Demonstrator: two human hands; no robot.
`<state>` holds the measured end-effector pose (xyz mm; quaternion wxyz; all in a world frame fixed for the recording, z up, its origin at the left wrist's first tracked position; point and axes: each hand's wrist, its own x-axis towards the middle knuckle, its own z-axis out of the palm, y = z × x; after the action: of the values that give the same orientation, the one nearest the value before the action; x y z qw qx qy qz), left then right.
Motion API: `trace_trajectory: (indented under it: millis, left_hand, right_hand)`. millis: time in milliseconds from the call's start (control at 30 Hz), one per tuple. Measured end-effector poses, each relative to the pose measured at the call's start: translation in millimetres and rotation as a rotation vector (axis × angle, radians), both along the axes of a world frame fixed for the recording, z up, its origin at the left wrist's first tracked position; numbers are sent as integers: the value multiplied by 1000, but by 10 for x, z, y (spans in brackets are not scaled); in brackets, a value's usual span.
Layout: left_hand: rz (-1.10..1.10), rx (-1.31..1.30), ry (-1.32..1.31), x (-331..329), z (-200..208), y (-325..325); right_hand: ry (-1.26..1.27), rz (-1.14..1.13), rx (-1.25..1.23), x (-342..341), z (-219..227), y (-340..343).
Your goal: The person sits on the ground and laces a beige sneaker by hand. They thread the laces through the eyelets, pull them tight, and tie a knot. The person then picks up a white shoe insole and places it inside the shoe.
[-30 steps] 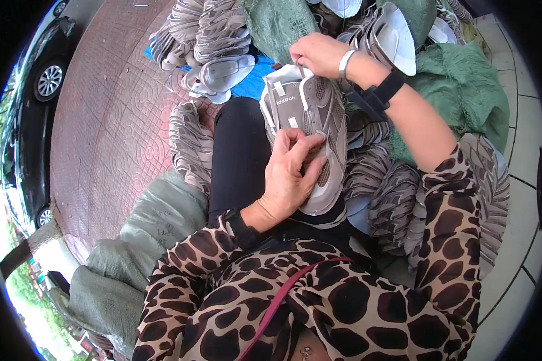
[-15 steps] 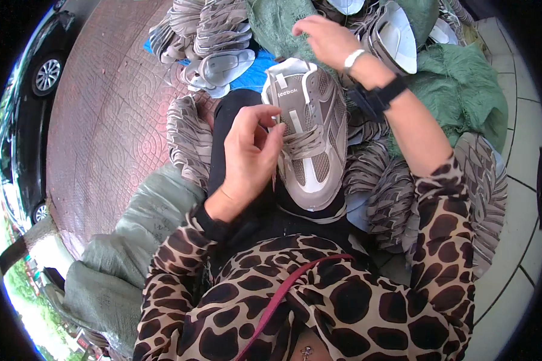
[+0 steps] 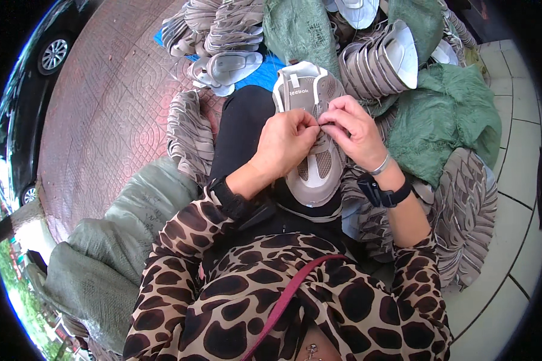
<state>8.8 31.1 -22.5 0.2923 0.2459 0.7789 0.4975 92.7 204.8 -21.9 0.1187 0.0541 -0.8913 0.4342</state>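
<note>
A grey-beige sneaker upper (image 3: 310,189) with white trim lies across my lap, its toe towards me and its open collar pointing away. Over its lacing, my left hand (image 3: 288,139) is closed in a pinch, thumb against the fingers. Close against it from the other side, my right hand (image 3: 355,130) pinches too, fingertips nearly meeting the left ones. A thin piece of shoelace appears to run between the fingertips, though most of it is hidden. The tongue (image 3: 301,90) shows beyond my hands, while the middle of the lacing is partly covered by them.
Nested uppers (image 3: 379,60) lie beyond my right hand, beside green woven sacks (image 3: 451,114). More stacked uppers (image 3: 189,135) flank my left leg and others (image 3: 466,210) my right. A grey-green sack (image 3: 102,259) lies at left; a black car (image 3: 48,90) stands past the patterned paving.
My right hand has come down from above the far sacks to the lacing. My left hand has moved right and forward over the upper, and both now pinch close together.
</note>
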Motion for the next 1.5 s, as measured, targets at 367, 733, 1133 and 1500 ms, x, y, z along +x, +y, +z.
trace_trajectory:
  millis: [367, 733, 1133, 1500]
  left_hand:
    - [52, 0, 803, -472, 97, -23]
    - [-639, 114, 779, -1320, -455, 753]
    - [-760, 113, 1089, -1503, -237, 688]
    - [-705, 22, 1366, -1587, 338, 322]
  right_hand:
    - [-238, 289, 93, -261, 144, 236]
    - [-134, -275, -290, 72, -174, -176]
    - [-407, 179, 195, -362, 341, 244]
    - [-171, 169, 110, -333, 89, 353]
